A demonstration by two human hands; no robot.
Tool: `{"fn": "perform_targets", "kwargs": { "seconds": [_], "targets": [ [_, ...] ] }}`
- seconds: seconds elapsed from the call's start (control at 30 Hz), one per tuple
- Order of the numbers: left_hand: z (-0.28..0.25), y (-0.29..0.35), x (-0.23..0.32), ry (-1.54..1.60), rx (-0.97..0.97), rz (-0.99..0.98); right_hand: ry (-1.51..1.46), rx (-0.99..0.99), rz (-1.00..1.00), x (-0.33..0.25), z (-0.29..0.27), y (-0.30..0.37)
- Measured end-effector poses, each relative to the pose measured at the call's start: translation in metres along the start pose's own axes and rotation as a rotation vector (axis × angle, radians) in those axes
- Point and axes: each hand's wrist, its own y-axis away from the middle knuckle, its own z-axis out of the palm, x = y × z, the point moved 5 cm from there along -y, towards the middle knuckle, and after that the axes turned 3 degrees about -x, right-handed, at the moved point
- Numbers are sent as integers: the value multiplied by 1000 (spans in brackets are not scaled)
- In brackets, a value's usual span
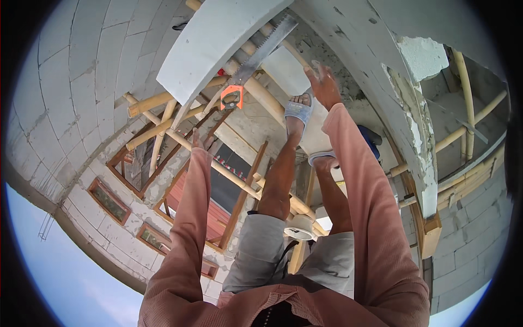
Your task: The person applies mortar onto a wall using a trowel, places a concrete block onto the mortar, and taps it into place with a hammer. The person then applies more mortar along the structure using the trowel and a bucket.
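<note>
My right hand (324,87) is raised beyond my feet, fingers apart, beside the end of a slim bamboo pole (291,49); nothing shows in its grasp. My left hand (196,139) is seen nearly edge-on beside another bamboo pole (177,136), its fingers mostly hidden. Between the hands, farther off, a handsaw with an orange handle (232,98) lies slantwise over thick bamboo, its toothed blade (266,49) pointing away to the right. A large smooth white slab (210,46) stands close to the blade's left side.
My blue slipper (297,111) rests on a pale board among bamboo scaffold poles (264,101). A rough plastered beam (400,103) runs along the right, with a timber end (431,234) below it. Openings drop between the poles; a white bucket (299,228) shows beneath. Grey block walls (92,60) surround.
</note>
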Motion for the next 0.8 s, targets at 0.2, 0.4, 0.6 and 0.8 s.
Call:
{"fn": "perform_targets", "kwargs": {
  "seconds": [0.2,0.4,0.6,0.8],
  "targets": [
    [-70,-141,116,236,181,209,-361,-73,-150,-123,0,-211],
    [1,-202,133,363,-217,321,-360,-341,-489,-141,6,-276],
    [8,-201,145,392,-221,339,-473,-420,-526,-144,16,-271],
    [-34,-169,180,263,-268,221,-291,-156,-568,-162,-15,-246]
  ]
}}
